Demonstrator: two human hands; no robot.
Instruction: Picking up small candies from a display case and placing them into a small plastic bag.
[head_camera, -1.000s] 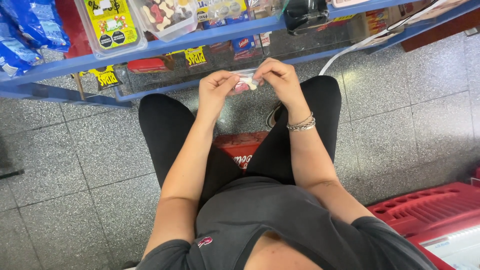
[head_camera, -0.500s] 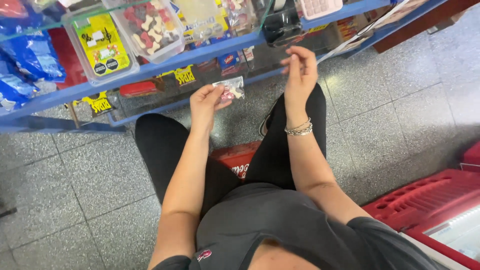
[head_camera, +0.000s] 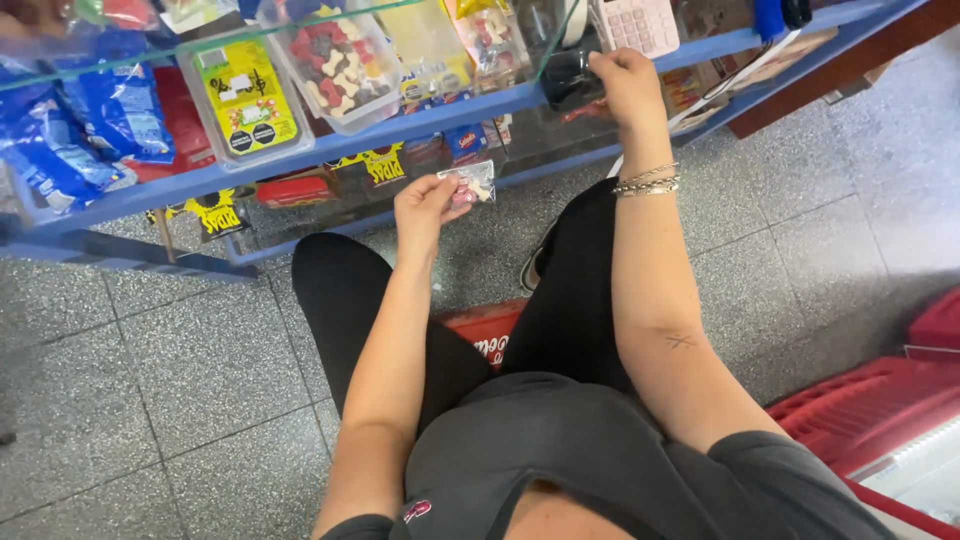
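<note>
The left hand (head_camera: 425, 205) pinches a small clear sweet packet (head_camera: 472, 185) by its near edge, thumb and fingertips closed on the plastic, so that the packet sticks out to the right of the fingers and a little away from the body, its long axis running roughly level and across the view. Pink and white pieces show through the wrapper. The right hand (head_camera: 628, 85) is raised higher and farther out, up beyond the packet and well apart from it, with its fingers curled shut around a dark object (head_camera: 575, 75) at the front edge of the blue-framed glass shelf (head_camera: 430, 120); what that dark object is cannot be made out. So the packet lies down and to the left of the right fingers, between the two hands but far nearer the left, which alone has it. Just beyond the packet, under the glass, sit clear tubs of mixed sweets (head_camera: 335, 60) and a yellow-labelled tub (head_camera: 245, 100), and a pale calculator (head_camera: 635, 22) rests just left of and above the right fingers. Bracelets (head_camera: 645, 180) ring the right wrist.
</note>
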